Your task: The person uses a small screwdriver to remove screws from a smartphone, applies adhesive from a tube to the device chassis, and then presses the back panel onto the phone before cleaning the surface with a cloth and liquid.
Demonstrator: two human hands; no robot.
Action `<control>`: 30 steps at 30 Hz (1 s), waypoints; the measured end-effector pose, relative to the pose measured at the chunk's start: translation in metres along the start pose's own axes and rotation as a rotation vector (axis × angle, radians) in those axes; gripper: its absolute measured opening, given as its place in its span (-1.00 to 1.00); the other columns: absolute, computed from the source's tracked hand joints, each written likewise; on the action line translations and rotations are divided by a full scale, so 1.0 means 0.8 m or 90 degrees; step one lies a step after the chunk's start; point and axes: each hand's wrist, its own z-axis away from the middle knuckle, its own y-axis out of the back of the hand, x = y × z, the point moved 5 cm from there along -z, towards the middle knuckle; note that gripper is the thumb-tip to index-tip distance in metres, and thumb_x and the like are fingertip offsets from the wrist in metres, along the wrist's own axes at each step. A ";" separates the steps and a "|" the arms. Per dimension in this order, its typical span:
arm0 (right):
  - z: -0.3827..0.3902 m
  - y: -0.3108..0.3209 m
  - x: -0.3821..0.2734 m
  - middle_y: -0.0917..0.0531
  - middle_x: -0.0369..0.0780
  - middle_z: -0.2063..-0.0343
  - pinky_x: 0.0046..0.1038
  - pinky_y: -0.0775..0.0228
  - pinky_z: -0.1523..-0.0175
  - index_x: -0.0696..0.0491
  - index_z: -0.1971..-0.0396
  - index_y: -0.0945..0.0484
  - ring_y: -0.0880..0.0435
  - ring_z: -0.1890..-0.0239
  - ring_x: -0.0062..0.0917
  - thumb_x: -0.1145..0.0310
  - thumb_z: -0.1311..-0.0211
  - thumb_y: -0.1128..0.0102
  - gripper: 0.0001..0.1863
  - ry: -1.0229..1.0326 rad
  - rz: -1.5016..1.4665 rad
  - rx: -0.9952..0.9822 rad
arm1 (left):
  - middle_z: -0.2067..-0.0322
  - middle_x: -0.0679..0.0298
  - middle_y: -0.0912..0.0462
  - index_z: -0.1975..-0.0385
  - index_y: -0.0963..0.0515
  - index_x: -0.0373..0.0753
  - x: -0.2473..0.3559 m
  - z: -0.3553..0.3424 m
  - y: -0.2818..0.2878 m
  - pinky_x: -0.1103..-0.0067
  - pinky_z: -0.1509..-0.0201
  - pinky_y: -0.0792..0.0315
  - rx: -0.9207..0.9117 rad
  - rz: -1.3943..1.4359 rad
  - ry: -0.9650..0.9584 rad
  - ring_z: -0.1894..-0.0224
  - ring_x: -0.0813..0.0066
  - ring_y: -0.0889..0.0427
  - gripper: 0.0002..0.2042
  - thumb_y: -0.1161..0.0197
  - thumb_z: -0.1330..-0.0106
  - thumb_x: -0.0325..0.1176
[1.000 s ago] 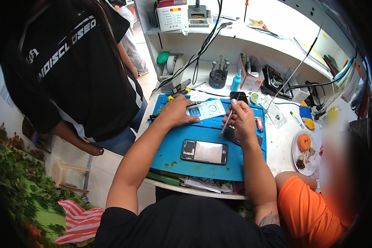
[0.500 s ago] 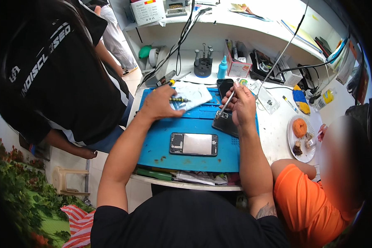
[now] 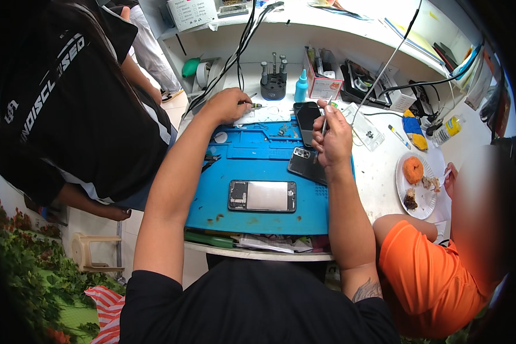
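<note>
Carried pale sheet (image 3: 276, 117) to back of blue mat (image 3: 311, 217) with left hand (image 3: 233, 106), pinching slim tool (image 3: 257, 106); holding thin metal rod (image 3: 325, 124) in right hand (image 3: 332, 137), presumably keeping opened phone (image 3: 262, 196) accessible at mat's front.

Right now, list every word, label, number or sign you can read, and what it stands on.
Wording is located, not copied:
Black shirt at left: large pale letters, readable in part.
White box at top: dark print, mostly too small.
Red-edged box: small print, unreadable.
Yellow-labelled bottle: too blurred.
Open phone: any markings too small.
</note>
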 end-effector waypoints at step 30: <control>0.063 -0.093 0.012 -0.77 -0.18 0.25 -0.45 -0.68 0.29 0.23 -0.30 -0.60 -0.80 0.38 -0.49 0.18 -0.83 -0.11 -0.58 0.062 -0.030 -0.138 | 0.05 0.13 -0.92 -0.14 -0.80 -0.34 0.131 0.187 0.001 0.46 -0.13 -0.70 -0.035 0.578 0.063 0.04 0.46 -0.86 -0.64 -0.53 -0.51 -0.23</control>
